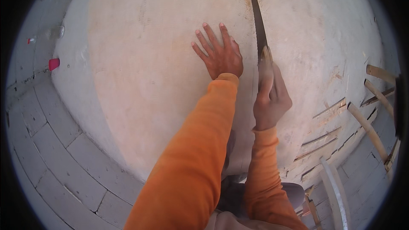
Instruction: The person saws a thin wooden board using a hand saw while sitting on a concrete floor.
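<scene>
A broad pale board (145,68) fills the middle of the view. My left hand (221,57) lies flat on it, fingers spread, just left of the handsaw (258,21). My right hand (273,104) is closed around the saw's handle, which my fingers mostly hide and which is slightly blurred. The dark, narrow blade points away from me and tapers toward the top edge of the view. Brownish marks line the board beside the blade's far end. A thin straight line runs down the board below the blade, between my orange sleeves.
Wooden poles (368,130) stick out at the right edge. A long pale bar (335,191) leans at lower right, near slits (317,142) in the board. Paving blocks (70,174) cover the ground at left. A pink cup-like object (54,64) sits by the board's left edge.
</scene>
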A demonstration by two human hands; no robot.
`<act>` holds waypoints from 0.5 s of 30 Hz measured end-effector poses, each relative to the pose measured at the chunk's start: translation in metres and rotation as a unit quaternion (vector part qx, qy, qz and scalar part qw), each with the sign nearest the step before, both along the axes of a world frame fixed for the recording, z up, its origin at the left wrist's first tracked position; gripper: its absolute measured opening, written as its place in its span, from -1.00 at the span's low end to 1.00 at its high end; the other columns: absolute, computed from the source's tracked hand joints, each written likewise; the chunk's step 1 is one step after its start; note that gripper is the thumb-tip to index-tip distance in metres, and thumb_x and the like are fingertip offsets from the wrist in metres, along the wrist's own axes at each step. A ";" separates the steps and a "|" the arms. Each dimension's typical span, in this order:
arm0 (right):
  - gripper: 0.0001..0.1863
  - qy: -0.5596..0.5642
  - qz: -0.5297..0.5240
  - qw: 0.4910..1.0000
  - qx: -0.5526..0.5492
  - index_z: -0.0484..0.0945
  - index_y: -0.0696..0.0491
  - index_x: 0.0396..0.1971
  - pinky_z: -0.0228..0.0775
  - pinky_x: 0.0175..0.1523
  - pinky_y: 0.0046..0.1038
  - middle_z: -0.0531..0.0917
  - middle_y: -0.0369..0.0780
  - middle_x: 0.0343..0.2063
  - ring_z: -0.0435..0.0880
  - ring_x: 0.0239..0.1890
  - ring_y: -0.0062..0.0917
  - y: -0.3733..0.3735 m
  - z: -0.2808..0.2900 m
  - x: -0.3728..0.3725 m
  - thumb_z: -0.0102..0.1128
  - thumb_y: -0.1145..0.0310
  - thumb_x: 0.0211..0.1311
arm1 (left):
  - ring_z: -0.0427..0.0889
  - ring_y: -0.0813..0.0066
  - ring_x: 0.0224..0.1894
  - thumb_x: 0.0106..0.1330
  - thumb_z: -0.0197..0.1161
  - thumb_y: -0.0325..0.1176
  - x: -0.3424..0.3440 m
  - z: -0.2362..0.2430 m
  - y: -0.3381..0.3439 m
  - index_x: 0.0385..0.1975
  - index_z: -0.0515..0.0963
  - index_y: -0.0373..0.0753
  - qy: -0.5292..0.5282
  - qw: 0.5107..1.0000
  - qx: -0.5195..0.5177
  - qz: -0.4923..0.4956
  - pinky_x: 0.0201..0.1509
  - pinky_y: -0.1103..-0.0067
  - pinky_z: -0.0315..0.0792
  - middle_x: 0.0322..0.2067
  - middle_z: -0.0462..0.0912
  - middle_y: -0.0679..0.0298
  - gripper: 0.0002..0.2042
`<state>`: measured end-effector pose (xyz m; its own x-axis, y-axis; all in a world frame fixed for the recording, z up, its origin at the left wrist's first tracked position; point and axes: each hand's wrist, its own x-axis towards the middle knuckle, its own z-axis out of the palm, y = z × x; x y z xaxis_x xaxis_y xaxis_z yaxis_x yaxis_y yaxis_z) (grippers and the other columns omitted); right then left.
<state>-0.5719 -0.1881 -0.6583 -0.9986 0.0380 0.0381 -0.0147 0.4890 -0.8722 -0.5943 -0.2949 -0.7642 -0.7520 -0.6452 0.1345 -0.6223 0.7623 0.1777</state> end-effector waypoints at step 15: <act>-0.71 -0.001 0.012 0.999 -0.052 0.66 0.33 0.03 0.63 -0.15 -0.52 0.81 0.01 -0.17 0.83 -0.21 -0.48 -0.018 -0.006 -0.032 0.15 0.47 0.47 | -0.12 -0.24 0.59 0.60 -0.09 -0.13 0.001 0.001 0.001 0.52 0.23 -0.06 -0.011 1.000 0.004 0.006 0.59 -0.12 -0.26 0.56 -0.02 -0.13 -0.47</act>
<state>-0.6039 -0.2058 -0.6646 -0.9993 0.0183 0.0326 -0.0227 0.3952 -0.9183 -0.5937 -0.2937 -0.7637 -0.7475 -0.6547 0.1126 -0.6347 0.7538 0.1702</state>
